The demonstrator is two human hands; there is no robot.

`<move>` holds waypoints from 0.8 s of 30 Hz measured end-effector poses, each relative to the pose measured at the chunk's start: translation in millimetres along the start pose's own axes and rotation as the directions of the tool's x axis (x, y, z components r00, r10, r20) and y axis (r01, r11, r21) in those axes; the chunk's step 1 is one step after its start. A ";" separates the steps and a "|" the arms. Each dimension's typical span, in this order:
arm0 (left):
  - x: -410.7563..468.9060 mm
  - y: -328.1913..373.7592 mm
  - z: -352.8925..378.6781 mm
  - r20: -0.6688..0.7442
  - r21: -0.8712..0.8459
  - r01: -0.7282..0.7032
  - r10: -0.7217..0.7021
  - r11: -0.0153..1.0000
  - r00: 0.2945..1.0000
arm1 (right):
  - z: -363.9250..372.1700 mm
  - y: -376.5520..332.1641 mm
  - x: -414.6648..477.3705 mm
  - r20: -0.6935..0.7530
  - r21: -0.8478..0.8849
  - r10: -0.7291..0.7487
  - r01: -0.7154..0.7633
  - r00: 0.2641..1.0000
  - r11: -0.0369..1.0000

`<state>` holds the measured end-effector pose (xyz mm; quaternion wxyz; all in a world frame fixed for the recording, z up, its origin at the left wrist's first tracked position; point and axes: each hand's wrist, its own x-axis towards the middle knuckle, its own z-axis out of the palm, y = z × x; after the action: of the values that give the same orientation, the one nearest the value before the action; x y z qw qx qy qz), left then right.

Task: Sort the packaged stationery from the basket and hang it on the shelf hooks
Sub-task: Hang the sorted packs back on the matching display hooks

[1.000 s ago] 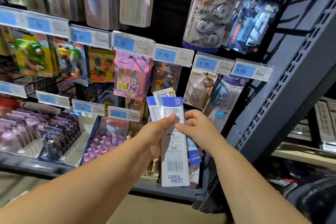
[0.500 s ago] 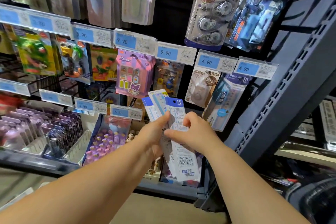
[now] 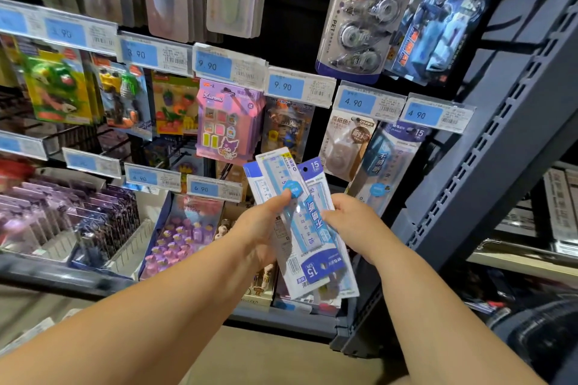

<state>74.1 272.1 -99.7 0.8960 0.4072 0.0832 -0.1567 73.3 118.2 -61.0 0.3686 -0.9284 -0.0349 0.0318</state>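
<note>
Tug carelessly and the ruler packs (image 3: 309,226) fanned in your gripping left hand (image 3: 266,230) (right hand (image 3: 353,222) pinching one) may spill.

Glossy clear-plastic ruler packs (image 3: 308,222), matt grey metal shelf upright (image 3: 488,147), shiny plastic price tags (image 3: 298,86)
</note>
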 end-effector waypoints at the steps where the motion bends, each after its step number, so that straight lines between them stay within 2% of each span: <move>1: 0.4 0.0 0.6 0.001 0.003 -0.010 0.010 1.000 1.000 | -1.4 1.0 -0.6 -0.012 0.035 -0.002 0.002 1.000 0.999; 4: 0.7 -0.5 0.0 -0.007 -0.004 -0.027 0.027 1.000 1.000 | -7.6 3.2 -2.5 -0.148 0.141 -0.027 0.048 0.989 0.989; 7: 3.6 -3.1 -6.2 -0.017 0.011 -0.029 0.029 1.000 0.999 | -12.4 11.9 0.1 -0.335 0.233 -0.022 0.105 0.942 0.967; 10: 8.6 -6.6 -9.9 -0.020 0.017 -0.034 0.035 0.999 0.999 | -17.2 20.9 -1.0 -0.425 0.423 0.019 0.180 0.905 0.888; 12: 10.6 -8.7 -7.7 -0.010 0.018 -0.031 0.031 0.999 0.999 | -21.3 29.7 1.1 -0.481 0.485 0.075 0.194 0.874 0.852; 18: 11.4 -13.0 8.1 0.015 0.035 -0.028 0.028 0.999 1.000 | -35.6 45.2 2.9 -0.617 0.475 0.232 0.120 0.752 0.872; 24: 13.0 -7.8 11.5 0.012 0.038 -0.016 0.016 0.999 1.000 | -46.7 41.3 10.4 -0.642 0.468 0.241 0.122 0.728 0.875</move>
<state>83.9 255.8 -101.2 0.8896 0.4240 0.0719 -0.1535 89.4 57.3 -55.8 0.5717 -0.7535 0.1427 -0.2917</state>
